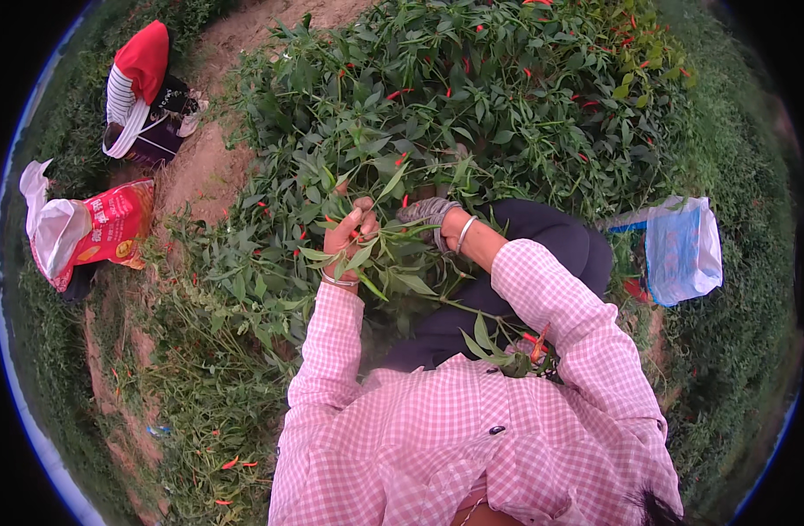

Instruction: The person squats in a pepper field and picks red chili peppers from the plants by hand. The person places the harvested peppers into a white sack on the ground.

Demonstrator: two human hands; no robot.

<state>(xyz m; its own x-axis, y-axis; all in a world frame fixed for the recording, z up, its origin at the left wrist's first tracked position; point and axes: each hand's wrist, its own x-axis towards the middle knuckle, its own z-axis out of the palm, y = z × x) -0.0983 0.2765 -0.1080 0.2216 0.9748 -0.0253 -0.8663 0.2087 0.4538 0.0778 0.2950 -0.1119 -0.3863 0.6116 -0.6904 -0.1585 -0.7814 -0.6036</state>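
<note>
My left hand (351, 231) is bare, with curled fingers amid the leaves of a chili pepper plant (415, 125). Red chili peppers (354, 235) show within its grip. Just to the right, my right hand (429, 215) wears a grey knit glove and reaches into the foliage. Leaves cover its fingertips, so what it holds cannot be seen. A leafy branch (464, 307) with green and red peppers crosses in front of both wrists, its lower end lying against my checked shirt (468, 421).
A red and white sack (109, 223) stands at the left on a dirt path (211, 164). Behind it, a person (139, 85) in a red head covering bends beside a dark bag (153, 138). At my right is a blue and white bag (681, 250). Dense pepper plants surround me.
</note>
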